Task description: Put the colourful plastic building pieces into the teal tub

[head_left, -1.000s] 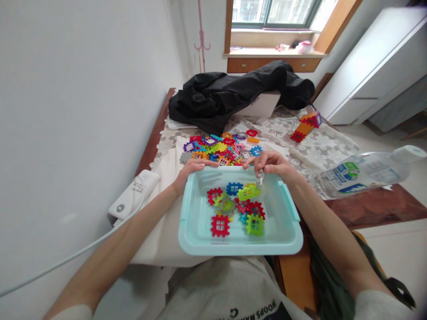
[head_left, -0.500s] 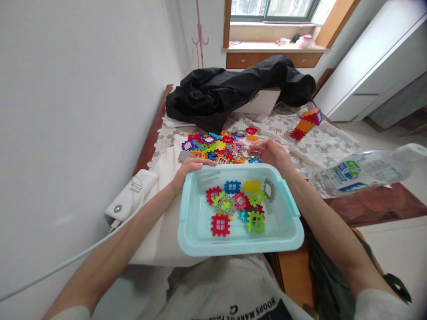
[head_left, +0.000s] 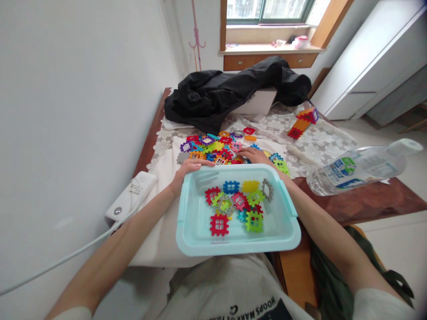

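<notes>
A light blue plastic bin (head_left: 200,249) stands in front of me, tilted a little towards me. Several toothed plastic building pieces lie inside, among them a red window piece (head_left: 219,225), a green one (head_left: 254,222) and a blue one (head_left: 231,187). My left hand (head_left: 188,172) is closed on the bin's far left corner, fingers along the rim. Beyond the bin a heap of colourful building pieces (head_left: 217,146) covers the cloth. My right hand (head_left: 256,156) reaches over the bin's far right side into this heap, fingers stretched out; the rim hides its lower part.
A large clear bottle (head_left: 360,169) stands at the right table edge. Farther back is an orange and red built shape (head_left: 302,123). A black cloth (head_left: 230,91) drapes over a white box (head_left: 256,102). To the left, a white power strip (head_left: 131,195) with a cable lies by the wall.
My right hand has moved left and down onto the heap, uncovering green and blue pieces to its right. My left hand and the bin have hardly moved.
</notes>
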A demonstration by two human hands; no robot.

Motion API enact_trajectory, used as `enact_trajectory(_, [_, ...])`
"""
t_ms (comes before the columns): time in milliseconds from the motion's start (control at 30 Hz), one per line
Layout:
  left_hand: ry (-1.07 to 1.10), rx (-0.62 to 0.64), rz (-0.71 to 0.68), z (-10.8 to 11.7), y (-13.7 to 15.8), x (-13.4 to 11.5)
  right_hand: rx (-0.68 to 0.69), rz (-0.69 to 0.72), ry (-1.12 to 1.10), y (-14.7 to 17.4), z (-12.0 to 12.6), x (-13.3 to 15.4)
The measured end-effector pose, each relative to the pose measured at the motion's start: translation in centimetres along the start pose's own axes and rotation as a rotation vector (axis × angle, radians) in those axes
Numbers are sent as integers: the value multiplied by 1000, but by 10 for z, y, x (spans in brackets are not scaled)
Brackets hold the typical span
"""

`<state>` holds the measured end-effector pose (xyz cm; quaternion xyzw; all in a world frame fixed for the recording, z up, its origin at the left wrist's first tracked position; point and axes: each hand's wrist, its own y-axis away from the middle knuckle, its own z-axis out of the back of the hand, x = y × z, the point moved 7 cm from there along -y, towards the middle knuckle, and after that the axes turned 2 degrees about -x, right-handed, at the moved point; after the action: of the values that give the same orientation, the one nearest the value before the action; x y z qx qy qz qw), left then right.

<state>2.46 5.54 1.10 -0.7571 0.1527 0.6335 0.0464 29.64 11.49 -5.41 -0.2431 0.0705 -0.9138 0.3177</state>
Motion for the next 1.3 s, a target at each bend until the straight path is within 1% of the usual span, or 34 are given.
enact_trajectory(100, [9, -20, -5, 0, 1, -1, -40, 32, -28, -2, 4, 1])
enact_trajectory(200, [22, -30, 9, 1, 1, 1, -58, 30, -25, -1, 5, 2])
enact_trajectory(367, [-2, -19, -3, 0, 1, 0, -51, -15, 17, 1, 2, 0])
enact_trajectory(533, [2, -15, -25, 0, 0, -4, -4, -27, 43, -2, -3, -7])
enact_trajectory(700, [11, 5, 0, -1, 0, -2, 6, -57, 35, -5, -1, -13])
enact_trajectory(1033, [-39, -10, -53, 1, 0, -4, 37, -60, 1, -7, 2, -6])
enact_trajectory(1167, [-39, 33, -52, -2, -1, -4, 24, -66, -8, -7, 7, -1])
enact_trajectory(1300, [-35, -2, -32, 0, 1, -3, -8, -61, -26, -2, 13, 12])
